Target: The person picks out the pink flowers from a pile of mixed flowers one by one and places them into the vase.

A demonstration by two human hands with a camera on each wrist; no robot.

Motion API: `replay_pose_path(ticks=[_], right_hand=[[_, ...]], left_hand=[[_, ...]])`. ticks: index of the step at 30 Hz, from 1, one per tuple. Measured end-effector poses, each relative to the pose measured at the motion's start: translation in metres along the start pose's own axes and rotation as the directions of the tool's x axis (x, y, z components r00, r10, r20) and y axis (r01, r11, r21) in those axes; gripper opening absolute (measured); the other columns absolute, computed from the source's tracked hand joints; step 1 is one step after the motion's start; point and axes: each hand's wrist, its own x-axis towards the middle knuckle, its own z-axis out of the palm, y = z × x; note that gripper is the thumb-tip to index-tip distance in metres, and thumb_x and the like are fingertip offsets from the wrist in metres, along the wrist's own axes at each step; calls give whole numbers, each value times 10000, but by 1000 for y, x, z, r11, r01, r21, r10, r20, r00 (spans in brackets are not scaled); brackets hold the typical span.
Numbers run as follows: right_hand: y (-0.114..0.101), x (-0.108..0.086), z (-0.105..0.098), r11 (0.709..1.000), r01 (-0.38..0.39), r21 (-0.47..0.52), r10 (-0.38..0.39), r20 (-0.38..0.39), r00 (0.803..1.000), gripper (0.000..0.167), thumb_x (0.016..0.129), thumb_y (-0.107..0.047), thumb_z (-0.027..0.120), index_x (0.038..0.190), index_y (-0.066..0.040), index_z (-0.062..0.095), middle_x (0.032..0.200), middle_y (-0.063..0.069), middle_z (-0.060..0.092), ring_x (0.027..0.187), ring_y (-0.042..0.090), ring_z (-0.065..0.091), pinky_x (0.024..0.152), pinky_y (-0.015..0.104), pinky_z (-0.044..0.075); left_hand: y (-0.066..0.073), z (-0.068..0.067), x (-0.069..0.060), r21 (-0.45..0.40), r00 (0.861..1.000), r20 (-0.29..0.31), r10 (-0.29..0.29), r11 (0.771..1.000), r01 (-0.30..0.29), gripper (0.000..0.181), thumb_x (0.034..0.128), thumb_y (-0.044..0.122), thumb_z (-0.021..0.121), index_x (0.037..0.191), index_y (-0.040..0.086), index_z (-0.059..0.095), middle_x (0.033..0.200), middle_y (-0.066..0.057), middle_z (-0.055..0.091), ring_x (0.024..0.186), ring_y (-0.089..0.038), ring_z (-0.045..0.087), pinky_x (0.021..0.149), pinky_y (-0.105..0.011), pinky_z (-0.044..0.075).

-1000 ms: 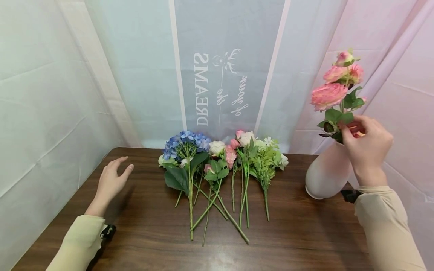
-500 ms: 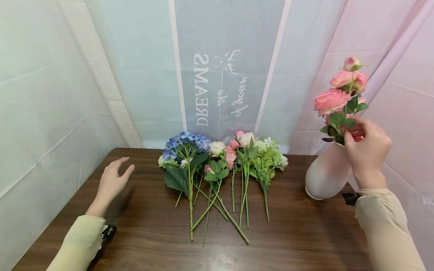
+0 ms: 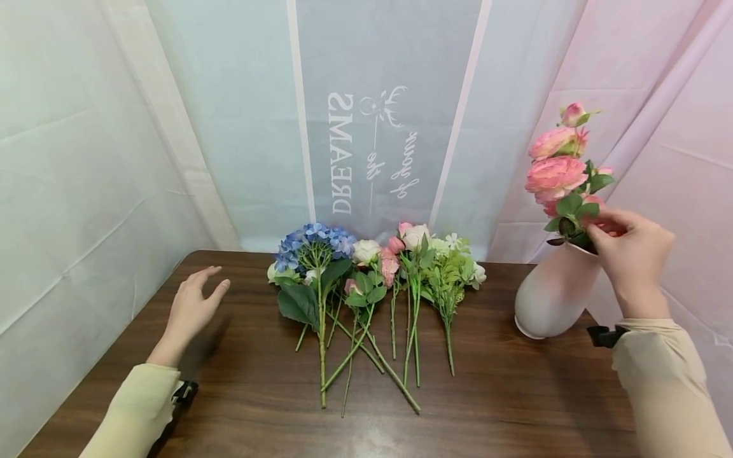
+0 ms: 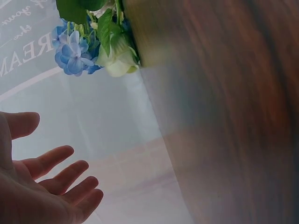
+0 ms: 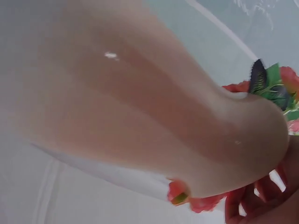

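Note:
At the right, my right hand [image 3: 635, 261] pinches a spray of pink flowers [image 3: 555, 178] just above the mouth of a white-and-pink vase [image 3: 555, 292]. Green leaves hang at the vase's rim, and the lower stems are hidden inside or behind it. In the right wrist view the vase [image 5: 154, 112] fills the middle, with fingers of my right hand [image 5: 266, 200] and pink petals beyond its rim. Over the table's left part my left hand [image 3: 191, 308] holds nothing, its fingers loosely spread; the left wrist view also shows this hand [image 4: 56, 182] with nothing in it.
Several cut flowers lie mid-table: a blue hydrangea [image 3: 315, 245], a white rose [image 3: 366, 251], pink blooms [image 3: 389, 264] and a green sprig [image 3: 446, 280], their stems crossing toward the front. Cloth walls stand behind and beside the brown table [image 3: 258, 394].
The pink spray first moved down and slightly right, then its upper blooms tilted left. My right hand has shifted a little right and down, still pinching it. My left hand has hardly moved.

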Motion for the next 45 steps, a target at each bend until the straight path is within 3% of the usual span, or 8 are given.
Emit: replay_pose_path(ticks=[7,12,14,18,22,28,33,45], right_hand=[[6,-2,1,996,87,-8,-87,-24,996,130,813,-54,669,872,29,749,763,-549,382,674,-331,345,630,8,241],[5,0,-3,994,83,-75,-79,57,995,256,863,-60,513,960,11,739,812,-203,636,677,-301,308,616,43,232],[3,2,-4,996,28,-87,-19,110,994,328,899,-111,444,1051,-32,725,815,-204,630,690,-281,320,623,60,244],[-6,7,-5,995,-80,-53,87,150,985,352,940,-296,468,1160,-135,690,756,-468,395,718,-237,377,656,96,273],[-15,14,1,999,-21,-39,26,114,993,359,852,-353,650,1108,-108,708,857,-241,536,808,-176,362,725,188,279],[-22,18,9,992,127,-25,-124,103,987,302,802,-216,720,974,32,724,989,248,639,962,311,480,834,471,264],[-23,17,12,987,157,-37,-152,117,981,257,811,-169,710,936,55,715,1017,284,612,1006,452,435,870,638,161],[-19,16,17,976,203,-82,-191,131,973,238,827,-132,669,913,90,681,981,278,581,1002,471,426,860,571,169]], left_hand=[[-3,4,-4,-3,1000,7,-7,1000,7,531,982,348,497,1340,-44,477,1388,-323,406,1229,-535,354,955,-659,289],[-2,1,-4,-1,1000,7,-13,1000,13,530,985,347,492,1344,-42,472,1386,-325,405,1227,-534,352,953,-661,287],[-1,-1,-4,-1,1000,6,-15,1000,15,526,985,339,493,1344,-44,471,1383,-327,405,1225,-537,351,951,-664,284],[-1,-2,-3,0,1000,4,-13,1000,13,527,985,340,492,1342,-48,472,1381,-329,408,1220,-539,354,946,-664,284],[-1,-2,-2,0,1000,0,-12,1000,12,527,983,343,494,1338,-47,478,1381,-323,413,1221,-536,357,948,-659,287],[0,-1,0,-7,1000,-14,-11,1000,11,516,981,337,501,1332,-42,487,1382,-312,421,1229,-528,360,960,-653,283],[0,-2,1,-7,1000,-23,-12,1000,12,512,980,336,503,1328,-40,493,1377,-309,428,1231,-525,361,965,-648,281],[0,-2,1,-6,999,-29,-22,1000,22,522,983,352,493,1348,-21,481,1378,-303,433,1224,-526,370,948,-662,288]])
